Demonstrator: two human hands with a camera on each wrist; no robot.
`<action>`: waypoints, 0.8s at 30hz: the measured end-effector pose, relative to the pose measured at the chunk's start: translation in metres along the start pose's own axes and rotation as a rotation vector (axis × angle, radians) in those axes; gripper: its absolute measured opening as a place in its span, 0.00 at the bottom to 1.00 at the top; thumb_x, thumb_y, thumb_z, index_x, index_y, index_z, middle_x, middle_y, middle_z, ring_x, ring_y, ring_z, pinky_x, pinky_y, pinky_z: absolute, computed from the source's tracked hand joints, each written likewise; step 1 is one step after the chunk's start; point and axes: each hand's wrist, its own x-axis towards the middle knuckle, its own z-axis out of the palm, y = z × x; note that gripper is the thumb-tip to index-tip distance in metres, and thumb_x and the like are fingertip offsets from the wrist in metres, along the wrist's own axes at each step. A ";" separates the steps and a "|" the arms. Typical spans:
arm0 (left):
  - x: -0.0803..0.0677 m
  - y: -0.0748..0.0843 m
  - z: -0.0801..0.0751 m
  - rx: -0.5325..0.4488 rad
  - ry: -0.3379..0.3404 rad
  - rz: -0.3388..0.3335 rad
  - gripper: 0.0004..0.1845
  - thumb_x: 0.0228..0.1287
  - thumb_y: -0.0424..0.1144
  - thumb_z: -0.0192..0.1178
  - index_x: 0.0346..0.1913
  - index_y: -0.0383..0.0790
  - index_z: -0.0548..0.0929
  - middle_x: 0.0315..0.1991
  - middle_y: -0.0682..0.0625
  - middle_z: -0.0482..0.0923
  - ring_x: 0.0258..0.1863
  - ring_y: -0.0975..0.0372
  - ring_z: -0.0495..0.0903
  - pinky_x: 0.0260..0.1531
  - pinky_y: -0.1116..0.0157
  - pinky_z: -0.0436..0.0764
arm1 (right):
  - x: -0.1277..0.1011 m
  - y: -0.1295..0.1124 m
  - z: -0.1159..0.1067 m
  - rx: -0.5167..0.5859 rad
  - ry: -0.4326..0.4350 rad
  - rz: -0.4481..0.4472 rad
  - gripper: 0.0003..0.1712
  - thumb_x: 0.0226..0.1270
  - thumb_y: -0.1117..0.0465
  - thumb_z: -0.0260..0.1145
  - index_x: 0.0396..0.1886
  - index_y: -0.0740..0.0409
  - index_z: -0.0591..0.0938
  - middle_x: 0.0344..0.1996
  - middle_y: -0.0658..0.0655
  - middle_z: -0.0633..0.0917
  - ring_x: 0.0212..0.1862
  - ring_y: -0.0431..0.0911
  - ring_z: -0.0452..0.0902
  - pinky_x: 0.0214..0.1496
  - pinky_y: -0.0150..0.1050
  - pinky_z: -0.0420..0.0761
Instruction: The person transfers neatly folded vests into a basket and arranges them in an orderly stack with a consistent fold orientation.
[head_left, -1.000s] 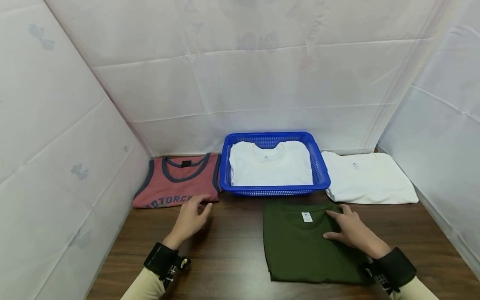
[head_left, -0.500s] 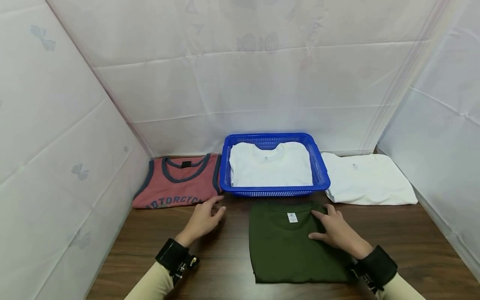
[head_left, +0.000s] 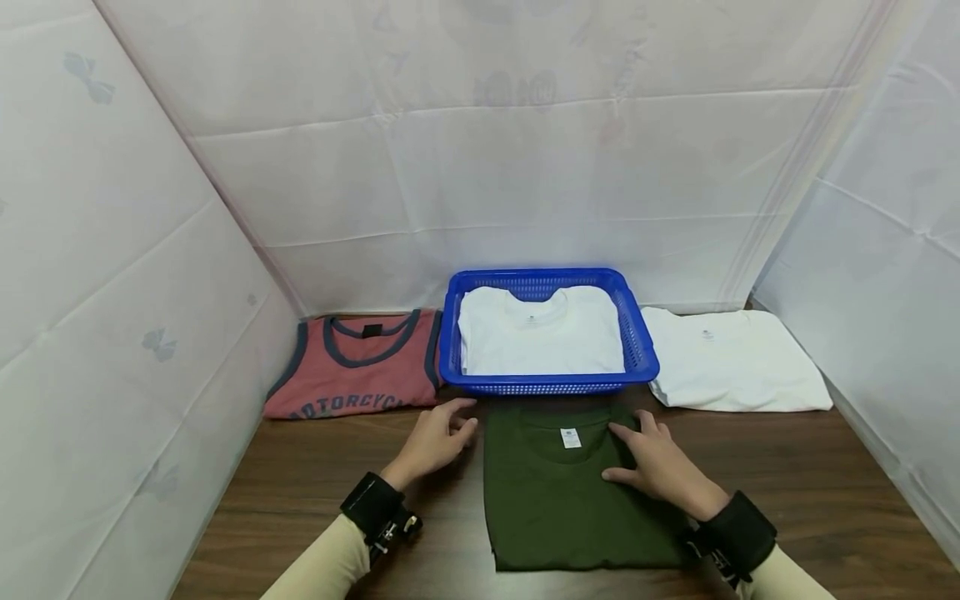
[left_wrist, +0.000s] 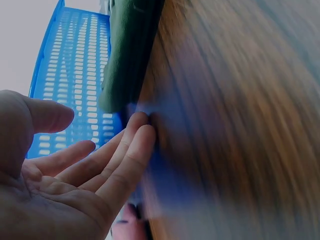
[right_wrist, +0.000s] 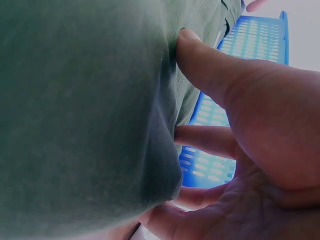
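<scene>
A folded dark green T-shirt with a white neck label lies flat on the table in front of the basket. My right hand rests on its upper right part, thumb spread from the fingers. In the right wrist view, the thumb and fingertips touch the green cloth, which bunches slightly beside them. My left hand is just left of the shirt, low over the table, holding nothing. Its relaxed fingers point toward the shirt's folded edge in the left wrist view.
A blue plastic basket at the back holds a folded white T-shirt. To its left lies a folded red tank top with dark trim; to its right, another white T-shirt. White sheeting walls the back and sides.
The green T-shirt has slid left across the table under my right hand. My left hand has moved right, away from the red top and close to the shirt's left edge.
</scene>
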 end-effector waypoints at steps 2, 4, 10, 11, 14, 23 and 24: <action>0.002 0.002 0.003 -0.022 -0.019 0.003 0.20 0.75 0.35 0.60 0.65 0.32 0.79 0.40 0.44 0.89 0.31 0.64 0.87 0.31 0.65 0.83 | 0.000 0.000 0.000 0.000 -0.005 0.008 0.42 0.59 0.47 0.79 0.66 0.68 0.78 0.63 0.83 0.67 0.57 0.76 0.70 0.50 0.62 0.78; 0.004 0.004 0.006 -0.038 -0.038 0.008 0.21 0.75 0.35 0.60 0.66 0.31 0.78 0.41 0.43 0.89 0.30 0.63 0.87 0.30 0.65 0.83 | -0.001 -0.001 0.000 0.002 -0.008 0.014 0.42 0.59 0.47 0.79 0.66 0.68 0.79 0.63 0.84 0.67 0.57 0.76 0.70 0.49 0.62 0.77; 0.007 0.007 0.012 -0.058 -0.061 0.023 0.22 0.75 0.35 0.61 0.67 0.32 0.77 0.41 0.43 0.89 0.31 0.60 0.87 0.32 0.64 0.83 | -0.001 -0.002 0.001 0.004 0.004 0.008 0.41 0.59 0.48 0.79 0.66 0.68 0.79 0.63 0.84 0.67 0.58 0.77 0.69 0.51 0.64 0.77; 0.008 0.006 0.014 -0.060 -0.062 0.023 0.22 0.75 0.36 0.61 0.67 0.32 0.77 0.41 0.43 0.89 0.32 0.61 0.87 0.32 0.64 0.83 | -0.002 -0.002 0.001 0.003 0.006 0.005 0.41 0.59 0.48 0.79 0.66 0.68 0.79 0.63 0.84 0.67 0.58 0.77 0.69 0.51 0.64 0.77; 0.008 0.008 0.017 -0.059 -0.060 0.032 0.22 0.74 0.36 0.62 0.67 0.33 0.78 0.40 0.44 0.89 0.30 0.65 0.85 0.32 0.65 0.82 | -0.002 -0.002 0.001 0.006 0.005 0.004 0.41 0.59 0.48 0.79 0.66 0.67 0.79 0.63 0.83 0.67 0.59 0.77 0.69 0.51 0.63 0.77; 0.011 0.013 0.024 -0.060 -0.035 0.011 0.25 0.72 0.37 0.65 0.68 0.35 0.77 0.46 0.38 0.84 0.24 0.68 0.79 0.30 0.65 0.80 | -0.003 -0.001 0.000 0.020 0.006 0.014 0.41 0.59 0.48 0.79 0.66 0.67 0.79 0.64 0.83 0.67 0.60 0.77 0.69 0.52 0.64 0.77; 0.011 0.013 0.024 -0.065 -0.033 -0.002 0.26 0.72 0.37 0.65 0.69 0.36 0.76 0.49 0.37 0.84 0.25 0.67 0.80 0.31 0.65 0.80 | -0.003 -0.001 0.000 0.018 0.009 0.012 0.41 0.59 0.48 0.79 0.66 0.67 0.79 0.64 0.83 0.67 0.60 0.77 0.69 0.52 0.64 0.76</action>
